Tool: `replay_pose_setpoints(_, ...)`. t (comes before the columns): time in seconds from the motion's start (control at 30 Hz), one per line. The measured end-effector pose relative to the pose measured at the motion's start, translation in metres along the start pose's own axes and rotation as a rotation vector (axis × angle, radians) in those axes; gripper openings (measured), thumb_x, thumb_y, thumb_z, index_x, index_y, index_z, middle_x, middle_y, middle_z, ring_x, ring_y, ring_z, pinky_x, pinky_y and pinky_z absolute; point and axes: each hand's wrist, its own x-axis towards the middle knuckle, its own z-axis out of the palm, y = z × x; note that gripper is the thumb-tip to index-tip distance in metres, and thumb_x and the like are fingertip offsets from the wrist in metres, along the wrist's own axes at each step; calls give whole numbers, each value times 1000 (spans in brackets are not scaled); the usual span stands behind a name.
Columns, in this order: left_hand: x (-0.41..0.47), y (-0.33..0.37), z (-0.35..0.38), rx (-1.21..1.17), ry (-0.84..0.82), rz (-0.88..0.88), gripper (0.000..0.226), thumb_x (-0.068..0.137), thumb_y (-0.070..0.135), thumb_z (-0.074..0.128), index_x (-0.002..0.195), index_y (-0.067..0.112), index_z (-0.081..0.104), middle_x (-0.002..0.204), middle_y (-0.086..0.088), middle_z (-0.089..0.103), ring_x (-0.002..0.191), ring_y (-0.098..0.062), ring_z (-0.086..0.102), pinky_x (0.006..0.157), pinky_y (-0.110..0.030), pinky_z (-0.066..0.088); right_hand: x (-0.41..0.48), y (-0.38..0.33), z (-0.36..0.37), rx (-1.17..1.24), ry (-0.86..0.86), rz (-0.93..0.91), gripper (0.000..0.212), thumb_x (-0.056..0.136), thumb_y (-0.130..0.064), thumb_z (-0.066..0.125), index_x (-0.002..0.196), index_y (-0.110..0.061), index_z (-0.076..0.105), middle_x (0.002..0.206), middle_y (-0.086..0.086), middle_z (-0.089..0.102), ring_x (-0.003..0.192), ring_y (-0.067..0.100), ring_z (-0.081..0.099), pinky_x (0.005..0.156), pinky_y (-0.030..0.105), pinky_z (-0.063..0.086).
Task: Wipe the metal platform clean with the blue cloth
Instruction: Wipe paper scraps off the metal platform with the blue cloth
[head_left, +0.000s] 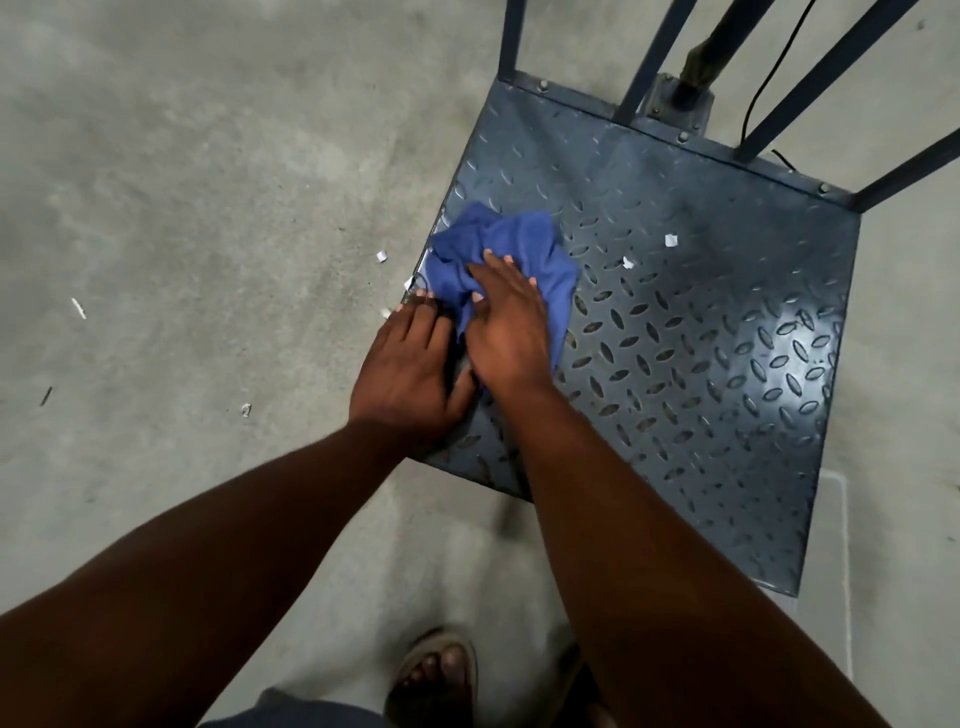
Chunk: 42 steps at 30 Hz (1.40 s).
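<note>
blue cloth (501, 234) under right hand (506, 332)

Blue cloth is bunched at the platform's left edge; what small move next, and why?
Probably sweep the right hand, flat on the blue cloth, rightward across the metal platform: two white scraps lie just beyond the cloth.
</note>
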Motion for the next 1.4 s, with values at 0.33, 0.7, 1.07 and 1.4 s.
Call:
replay_pose_setpoints(0.33,-2,1,-2,-51,44,12,55,101,41,59,135,-3,59,125,-25,58,115,-44,56,104,-50,45,5,9,-6,-39,-189,-156,46,103,-9,50,147,-17,58,158,2,51,153,19,37,129,38,15)
replay_pose_setpoints(0.7,-1,1,-5,-113,-24,85,57,106,30,53,154,0,49,158,-24,49,150,-42,43,126,-57,30,9,-28,-3,406,-120,198,25,110,-20,42,105,-25,66,79,3,66,70,18,60,71,44,54)
replay_pose_setpoints(1.07,-2,2,-4,-59,-7,29,65,104,38,50,158,2,47,168,-19,40,155,-35,38,129,-51,29,-31,77,-46,-320,147,-61,49,102,-31,48,148,-16,57,159,9,49,147,29,46,120,48,31)
replay_pose_setpoints(1.4,-3,6,-6,-48,-16,14,67,103,38,50,160,3,45,169,-18,39,156,-34,37,130,-49,27,-54,111,-82,-529,450,275,52,94,-39,59,140,-17,63,135,19,59,115,44,57,91,48,45)
